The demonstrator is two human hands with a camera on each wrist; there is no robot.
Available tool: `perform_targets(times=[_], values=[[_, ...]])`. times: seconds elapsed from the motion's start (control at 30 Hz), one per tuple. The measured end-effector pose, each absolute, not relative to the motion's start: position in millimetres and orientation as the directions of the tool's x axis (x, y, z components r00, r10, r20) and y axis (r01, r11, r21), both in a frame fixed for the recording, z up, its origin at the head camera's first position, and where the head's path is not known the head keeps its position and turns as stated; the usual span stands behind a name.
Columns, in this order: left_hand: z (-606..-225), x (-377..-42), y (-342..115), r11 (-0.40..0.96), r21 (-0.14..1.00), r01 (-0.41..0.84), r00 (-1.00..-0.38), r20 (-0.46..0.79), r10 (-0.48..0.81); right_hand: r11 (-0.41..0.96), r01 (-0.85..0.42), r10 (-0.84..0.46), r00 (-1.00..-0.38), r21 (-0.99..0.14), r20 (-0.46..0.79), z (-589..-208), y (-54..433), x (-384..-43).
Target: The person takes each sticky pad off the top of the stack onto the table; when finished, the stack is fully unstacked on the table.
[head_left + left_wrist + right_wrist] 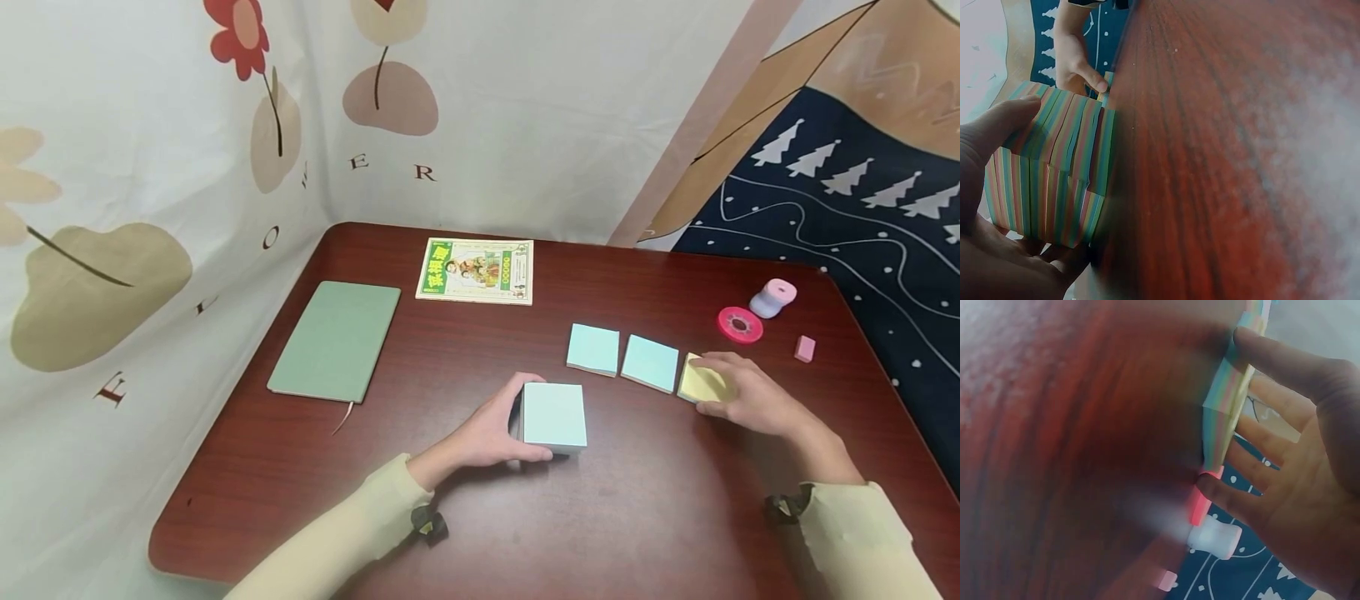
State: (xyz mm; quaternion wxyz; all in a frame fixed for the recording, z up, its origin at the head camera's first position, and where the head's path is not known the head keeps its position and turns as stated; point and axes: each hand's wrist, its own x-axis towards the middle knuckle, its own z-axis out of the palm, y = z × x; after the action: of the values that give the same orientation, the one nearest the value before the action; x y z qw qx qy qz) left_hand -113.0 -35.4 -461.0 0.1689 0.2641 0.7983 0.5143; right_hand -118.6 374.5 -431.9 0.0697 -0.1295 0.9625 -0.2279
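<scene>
Tall striped paper stack, blue-topped, yellow-topped pad farther right

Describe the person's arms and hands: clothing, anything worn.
Left hand and right hand: no gloves. Left sleeve and right sleeve: long, plain, pale cream. Small dark fitting at the left wrist, similar dark piece at the right; details unclear.

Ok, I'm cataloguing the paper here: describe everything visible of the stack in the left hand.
The stack is thick and squarish, apparently of paper pads, pale blue on top, sides striped green, yellow and pink, layers uneven. The left hand grips it upright near the middle of the table; contact underneath is unclear.
</scene>
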Motion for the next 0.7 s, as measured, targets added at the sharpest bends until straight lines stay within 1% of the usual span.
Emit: perform_targets(times=[0.17, 0.33, 0.53, 0.7], values=[[-461.5, -113.2, -35.3, 0.332, 0.907, 0.258, -0.801, 0.009, 0.598, 0.848, -0.266, -0.305, -0.952, -0.459, -0.011, -419.2, 362.7, -116.2], [-460.4, -113.1, -36.2, 0.334, 0.9, 0.279, -0.799, 0.026, 0.6, 0.817, -0.353, -0.38, -0.924, -0.456, 0.035, -403.6, 327.8, -113.9], [-459.5, -113.4, -36.4, 0.345, 0.891, 0.295, -0.796, 0.029, 0.605, 0.734, -0.538, -0.539, -0.833, -0.414, 0.127, -396.4, 269.6, -105.2], [-461.7, -114.6, -36.3, 0.337, 0.889, 0.308, -0.788, 0.04, 0.614, 0.628, -0.648, -0.648, -0.742, -0.431, 0.173, -396.7, 223.2, -97.0]])
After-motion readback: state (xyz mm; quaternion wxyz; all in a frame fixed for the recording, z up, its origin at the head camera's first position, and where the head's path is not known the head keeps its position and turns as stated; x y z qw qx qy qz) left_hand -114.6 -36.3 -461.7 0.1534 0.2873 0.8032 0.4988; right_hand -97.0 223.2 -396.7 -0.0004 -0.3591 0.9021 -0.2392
